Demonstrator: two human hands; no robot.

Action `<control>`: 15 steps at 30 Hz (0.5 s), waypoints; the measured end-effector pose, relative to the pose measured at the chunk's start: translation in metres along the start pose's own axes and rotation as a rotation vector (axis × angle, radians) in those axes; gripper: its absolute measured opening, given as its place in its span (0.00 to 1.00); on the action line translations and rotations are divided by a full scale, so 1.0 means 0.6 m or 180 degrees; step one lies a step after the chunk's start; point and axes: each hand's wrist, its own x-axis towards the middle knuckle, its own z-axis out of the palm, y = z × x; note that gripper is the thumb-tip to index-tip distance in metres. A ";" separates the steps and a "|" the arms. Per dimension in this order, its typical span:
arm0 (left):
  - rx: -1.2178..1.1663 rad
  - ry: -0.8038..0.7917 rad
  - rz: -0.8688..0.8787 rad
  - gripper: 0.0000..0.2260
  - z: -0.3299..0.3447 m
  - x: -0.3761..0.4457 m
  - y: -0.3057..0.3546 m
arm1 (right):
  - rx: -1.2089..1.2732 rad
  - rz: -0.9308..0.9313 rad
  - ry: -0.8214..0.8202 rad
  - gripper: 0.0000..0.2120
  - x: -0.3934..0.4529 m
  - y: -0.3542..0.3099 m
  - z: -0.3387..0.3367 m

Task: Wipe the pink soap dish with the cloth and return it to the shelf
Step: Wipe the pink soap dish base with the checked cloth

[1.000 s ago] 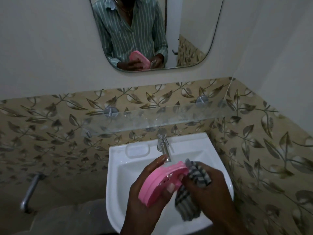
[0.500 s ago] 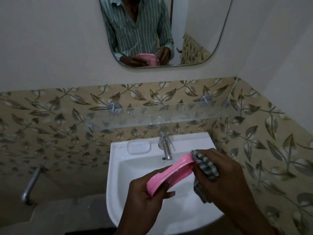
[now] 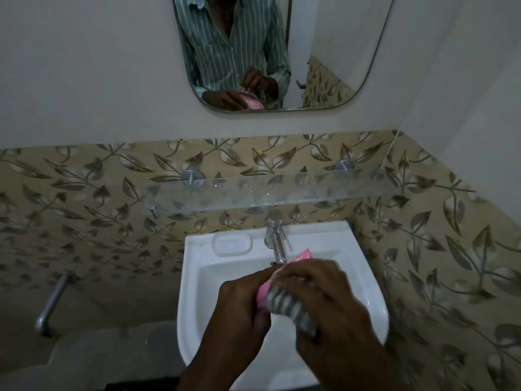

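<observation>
Most of the pink soap dish is hidden: the right hand lies across it, and only a pink strip at its near left end and a small pink tip beyond the knuckles, just beside the tap, can be seen. Its shape cannot be made out here (the mirror shows only a blurred pink patch between the 2 hands). The dish is held above the white sink, over the bowl near its back edge, well below the glass shelf. The left hand grips the dish's left end, fingers curled around it. The right hand's fingers are curled, pressing the grey striped cloth against the dish; the cloth's end hangs below the palm.
</observation>
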 end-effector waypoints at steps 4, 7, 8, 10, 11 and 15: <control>-0.0059 0.0022 -0.0159 0.20 0.003 -0.011 -0.008 | -0.0068 0.0292 0.0120 0.15 0.007 0.030 -0.009; -0.0394 -0.0040 -0.0182 0.15 0.001 -0.009 -0.006 | 0.0690 -0.0017 -0.0146 0.12 -0.005 -0.012 0.011; -0.0465 -0.0008 -0.0190 0.14 -0.001 -0.010 -0.005 | 0.0828 -0.0054 -0.0228 0.11 -0.009 -0.018 0.013; -0.0446 0.0095 -0.0240 0.17 -0.002 -0.013 -0.009 | 0.0532 -0.0194 -0.0108 0.11 -0.008 -0.001 0.005; -0.0381 0.0142 -0.0302 0.19 -0.001 -0.016 -0.013 | 0.0382 -0.0033 0.0031 0.10 -0.007 0.016 -0.001; -0.0412 0.0189 -0.0408 0.22 0.005 -0.015 -0.011 | 0.0333 0.0161 0.0085 0.11 -0.003 0.020 -0.012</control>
